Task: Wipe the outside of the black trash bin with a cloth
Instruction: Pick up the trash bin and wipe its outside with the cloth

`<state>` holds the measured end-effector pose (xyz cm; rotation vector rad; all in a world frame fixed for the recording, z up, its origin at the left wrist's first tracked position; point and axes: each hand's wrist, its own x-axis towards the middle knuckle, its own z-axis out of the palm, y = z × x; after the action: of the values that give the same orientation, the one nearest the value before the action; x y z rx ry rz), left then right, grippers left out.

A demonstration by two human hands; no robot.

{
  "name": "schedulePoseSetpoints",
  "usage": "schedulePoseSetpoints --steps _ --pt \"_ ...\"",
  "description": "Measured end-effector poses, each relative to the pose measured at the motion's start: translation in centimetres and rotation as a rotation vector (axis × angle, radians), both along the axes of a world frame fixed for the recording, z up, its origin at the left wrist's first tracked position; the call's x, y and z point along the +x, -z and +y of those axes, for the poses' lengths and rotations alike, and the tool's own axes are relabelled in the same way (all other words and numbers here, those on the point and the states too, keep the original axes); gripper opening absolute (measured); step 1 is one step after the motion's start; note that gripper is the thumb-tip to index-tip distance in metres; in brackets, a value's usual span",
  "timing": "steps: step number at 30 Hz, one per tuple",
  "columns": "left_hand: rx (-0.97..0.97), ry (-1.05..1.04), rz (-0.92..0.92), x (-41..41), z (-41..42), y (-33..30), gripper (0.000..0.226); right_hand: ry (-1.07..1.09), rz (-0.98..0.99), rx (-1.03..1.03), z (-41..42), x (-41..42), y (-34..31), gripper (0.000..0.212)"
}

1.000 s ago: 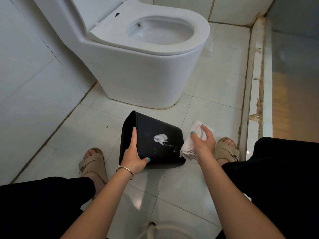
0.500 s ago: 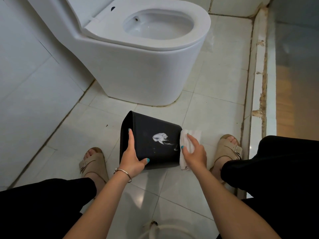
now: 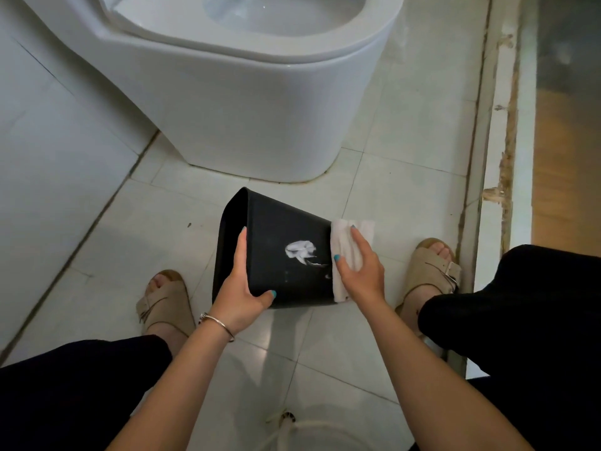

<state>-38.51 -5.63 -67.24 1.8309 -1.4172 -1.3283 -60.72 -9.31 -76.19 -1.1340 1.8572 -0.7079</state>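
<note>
Wiping under way — lying tipped on its side on the floor [image 3: 383, 196] just before the toilet [image 3: 247, 102], the bin [image 3: 276, 229]. Gripping its near rim, thumb curled under, the left hand [image 3: 242, 289]. Pressing the cloth [image 3: 344, 252] flat against the bin's base end, fingers straight, the right hand [image 3: 361, 271]. Probably calling next for a sweep leftward over the white mark [image 3: 300, 250] — while bracing the bin against sliding.

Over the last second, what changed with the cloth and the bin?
The right hand brought the white cloth from beside the black trash bin onto its base end and now presses it there with flatter fingers. The left hand kept its grip near the rim; the bin stayed tipped on the floor.
</note>
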Motion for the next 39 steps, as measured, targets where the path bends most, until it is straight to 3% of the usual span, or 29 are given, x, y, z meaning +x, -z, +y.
schedulePoseSetpoints --steps 5,19,32,39 --pt "-0.024 0.022 -0.013 -0.6 -0.1 -0.3 0.114 0.026 -0.039 0.066 -0.7 0.0 0.1 0.063" --pt "-0.034 0.076 -0.048 -1.5 -1.0 -1.3 0.115 0.003 -0.042 -0.060 0.5 3.5 -2.0 0.054" --pt "-0.045 0.072 -0.115 -1.1 -0.9 -1.3 0.115 -0.207 -0.084 -0.206 0.7 7.2 -5.4 0.052" --pt "-0.030 0.046 -0.075 -0.8 -0.6 -1.2 0.115 -0.279 0.041 -0.202 0.1 6.6 -4.5 0.051"
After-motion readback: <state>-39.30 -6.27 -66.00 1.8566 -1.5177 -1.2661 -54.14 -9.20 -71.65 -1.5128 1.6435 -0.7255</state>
